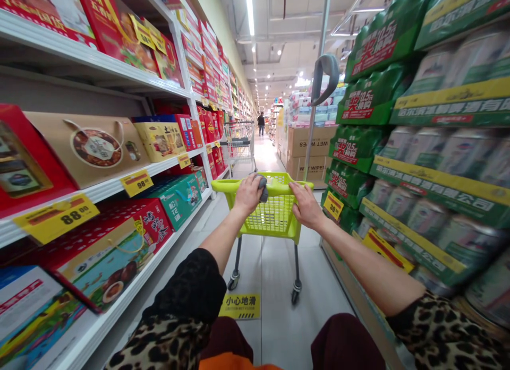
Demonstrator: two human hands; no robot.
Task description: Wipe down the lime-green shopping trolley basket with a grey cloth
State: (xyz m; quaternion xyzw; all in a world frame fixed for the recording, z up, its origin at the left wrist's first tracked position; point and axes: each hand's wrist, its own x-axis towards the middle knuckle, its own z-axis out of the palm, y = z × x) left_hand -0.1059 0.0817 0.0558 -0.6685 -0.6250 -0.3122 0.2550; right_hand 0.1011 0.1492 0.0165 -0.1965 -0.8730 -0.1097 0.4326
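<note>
A lime-green shopping cart (274,227) with a slatted basket and thin dark legs on casters stands right in front of me. My left hand (249,194) is closed over the left part of its near rim, with a crumpled grey cloth (263,189) bunched at the thumb side. Fingers curled, my right hand (307,205) grips the rim at the right corner. A grey pole (309,142) rises behind the right corner, topped by a grey loop handle (331,67). Whether anything lies inside the basket cannot be made out.
Shelves of boxed goods (85,142) with yellow price tags run along the left. Stacked green beer packs (358,102) line the right. Ahead are a metal cart (240,147), cartons (308,142) and a distant person (261,123). A yellow caution sign (241,306) marks the floor.
</note>
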